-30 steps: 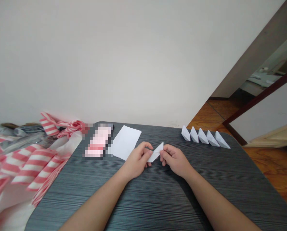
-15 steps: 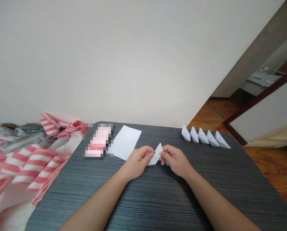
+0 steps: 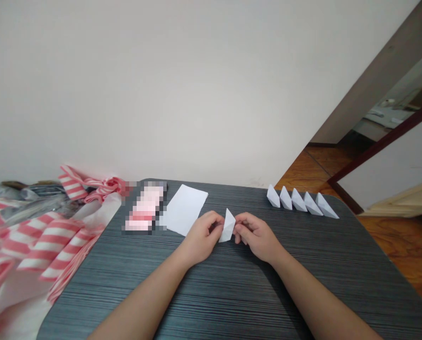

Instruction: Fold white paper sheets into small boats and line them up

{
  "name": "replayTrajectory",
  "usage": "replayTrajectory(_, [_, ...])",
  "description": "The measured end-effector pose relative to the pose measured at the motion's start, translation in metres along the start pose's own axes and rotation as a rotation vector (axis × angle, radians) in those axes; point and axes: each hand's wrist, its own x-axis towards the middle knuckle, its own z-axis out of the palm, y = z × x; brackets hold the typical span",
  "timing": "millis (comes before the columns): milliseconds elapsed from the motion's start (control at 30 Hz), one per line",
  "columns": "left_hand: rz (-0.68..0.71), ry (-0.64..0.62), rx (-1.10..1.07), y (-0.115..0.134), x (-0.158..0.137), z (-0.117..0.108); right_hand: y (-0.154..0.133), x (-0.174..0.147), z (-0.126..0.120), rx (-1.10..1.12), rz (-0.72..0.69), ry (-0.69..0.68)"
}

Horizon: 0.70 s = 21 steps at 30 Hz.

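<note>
Between my two hands is a small folded white paper boat (image 3: 228, 226), its pointed tip upward, held just over the dark table. My left hand (image 3: 204, 236) pinches its left side with thumb and fingers. On the other side, my right hand (image 3: 255, 234) grips the right edge, fingertips partly behind the paper. Beyond my left hand lie flat white paper sheets (image 3: 186, 208). Several finished-looking folded paper boats (image 3: 299, 200) stand in a row at the table's back right.
The dark wood-grain table (image 3: 211, 302) borders a white wall (image 3: 197, 94). A blurred-out pinkish item (image 3: 145, 208) lies left of the sheets. Red-and-white striped cloth (image 3: 44, 241) is heaped at the left. Wooden floor (image 3: 402, 241) and a doorway are on the right.
The paper boat has turned between my fingers to stand more upright, showing a broader face, its tip slightly farther left. My hands have barely shifted; the other things are unmoved.
</note>
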Motion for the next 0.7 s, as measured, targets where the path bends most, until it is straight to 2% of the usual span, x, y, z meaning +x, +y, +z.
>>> replayTrajectory(133, [-0.076,-0.015,-0.047,-0.0029,0.0007,0.0007,-0.0008,-0.0004,0.0008,-0.001,0.006,-0.038])
replayTrajectory(333, [-0.026,-0.002,-0.052,-0.0039,0.0013,0.0003,-0.0009,0.0001,0.0004,-0.011,-0.011,-0.060])
replayTrajectory(700, [-0.105,-0.050,-0.097,-0.0058,0.0000,0.0019,-0.0009,-0.0001,-0.0006,-0.064,-0.015,-0.049])
